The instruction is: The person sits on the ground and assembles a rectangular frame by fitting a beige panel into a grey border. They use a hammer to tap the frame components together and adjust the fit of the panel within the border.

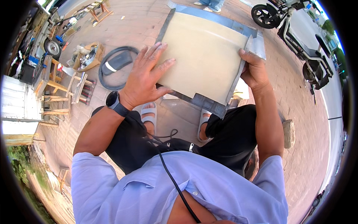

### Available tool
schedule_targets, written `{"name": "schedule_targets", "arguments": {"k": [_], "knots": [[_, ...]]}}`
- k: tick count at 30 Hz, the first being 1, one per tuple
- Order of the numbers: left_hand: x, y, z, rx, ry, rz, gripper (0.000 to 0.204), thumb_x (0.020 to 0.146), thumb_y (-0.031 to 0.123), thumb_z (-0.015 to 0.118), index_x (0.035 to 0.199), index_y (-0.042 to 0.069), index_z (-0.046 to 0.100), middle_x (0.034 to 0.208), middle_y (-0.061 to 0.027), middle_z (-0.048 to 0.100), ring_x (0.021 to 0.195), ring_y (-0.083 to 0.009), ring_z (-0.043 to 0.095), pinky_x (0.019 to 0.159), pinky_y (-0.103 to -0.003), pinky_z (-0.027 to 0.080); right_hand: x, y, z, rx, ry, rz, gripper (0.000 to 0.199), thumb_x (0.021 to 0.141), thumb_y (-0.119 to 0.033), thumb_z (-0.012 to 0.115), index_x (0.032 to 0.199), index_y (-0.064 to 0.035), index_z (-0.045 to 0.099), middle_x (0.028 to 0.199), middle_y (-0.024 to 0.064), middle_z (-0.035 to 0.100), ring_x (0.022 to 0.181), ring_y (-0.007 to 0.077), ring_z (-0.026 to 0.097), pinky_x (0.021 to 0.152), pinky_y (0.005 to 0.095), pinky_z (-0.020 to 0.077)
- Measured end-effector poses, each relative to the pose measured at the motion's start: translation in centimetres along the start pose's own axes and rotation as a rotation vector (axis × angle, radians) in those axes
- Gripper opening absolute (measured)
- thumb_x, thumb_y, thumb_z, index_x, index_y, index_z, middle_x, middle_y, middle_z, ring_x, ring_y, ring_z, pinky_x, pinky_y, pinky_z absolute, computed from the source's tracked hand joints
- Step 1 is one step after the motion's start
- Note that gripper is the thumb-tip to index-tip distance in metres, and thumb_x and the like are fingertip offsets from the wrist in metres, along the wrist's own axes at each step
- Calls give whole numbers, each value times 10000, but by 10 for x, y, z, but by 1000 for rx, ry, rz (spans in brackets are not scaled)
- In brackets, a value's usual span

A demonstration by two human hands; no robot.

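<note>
A flat cream-coloured panel (203,52) with grey sheet-metal edging (209,102) is held up over my knees, tilted slightly. My right hand (255,69) grips its right edge, thumb on top and the other fingers curled beneath. On the left side of the panel my left hand (147,71) lies with its fingers stretched and spread, touching the surface near the edge. Along the far edge runs a strip of bluish-grey sheet metal (212,18), with a bent flap at the far right corner. What lies under the panel is mostly hidden.
A black rubber ring (102,76) lies on the brick paving, a dark pad inside it. Farther left are a cardboard box (97,56) of odds and ends and wooden stools (54,84). A scooter (294,41) stands at the far right. Someone's legs (212,4) show beyond the panel.
</note>
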State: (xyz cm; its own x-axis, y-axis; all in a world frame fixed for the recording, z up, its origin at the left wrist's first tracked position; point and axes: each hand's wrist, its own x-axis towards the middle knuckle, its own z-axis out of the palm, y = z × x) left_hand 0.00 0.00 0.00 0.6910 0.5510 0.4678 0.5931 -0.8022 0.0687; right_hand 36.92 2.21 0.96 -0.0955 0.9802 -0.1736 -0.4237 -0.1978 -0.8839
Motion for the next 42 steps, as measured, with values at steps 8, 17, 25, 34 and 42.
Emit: {"name": "schedule_targets", "arguments": {"k": [8, 17, 25, 34, 42], "knots": [[-1, 5, -6, 13, 123, -391, 1157, 591, 539, 873, 1439, -47, 348, 1405, -294, 435, 1221, -449, 506, 976, -494, 460, -6, -9, 12, 79, -49, -59, 436, 916, -133, 638, 1307, 20, 518, 1181, 130, 659, 1056, 239, 657, 977, 389, 516], [-12, -1, -4, 12, -86, -452, 1198, 603, 604, 843, 1460, -58, 330, 1244, -267, 551, 1009, -414, 634, 796, -436, 548, -5, 0, 16, -3, -44, -54, 396, 953, -173, 597, 1265, 63, 540, 1175, 147, 665, 1045, 219, 660, 945, 354, 521], [-18, 1, -7, 59, 14, -455, 1202, 596, 599, 852, 1468, -49, 337, 1183, -226, 552, 963, -384, 640, 755, -416, 548, -16, -3, 27, -14, -104, -129, 426, 965, -195, 595, 1293, 67, 521, 1225, 155, 638, 1109, 226, 630, 985, 361, 491], [-26, 7, -11, 115, 56, -452, 1246, 595, 561, 872, 1484, -78, 278, 1157, -218, 537, 965, -346, 631, 741, -383, 551, -31, -5, 47, 7, -136, -218, 361, 956, -181, 628, 1210, 72, 580, 1113, 150, 683, 994, 189, 672, 883, 299, 526], [-26, 5, -9, 159, 114, -443, 1241, 600, 588, 860, 1489, -59, 287, 1177, -207, 530, 970, -335, 619, 732, -389, 559, -34, -3, 62, 17, -121, -231, 406, 962, -234, 624, 1243, 50, 554, 1158, 126, 657, 1070, 188, 626, 929, 332, 490]]}}
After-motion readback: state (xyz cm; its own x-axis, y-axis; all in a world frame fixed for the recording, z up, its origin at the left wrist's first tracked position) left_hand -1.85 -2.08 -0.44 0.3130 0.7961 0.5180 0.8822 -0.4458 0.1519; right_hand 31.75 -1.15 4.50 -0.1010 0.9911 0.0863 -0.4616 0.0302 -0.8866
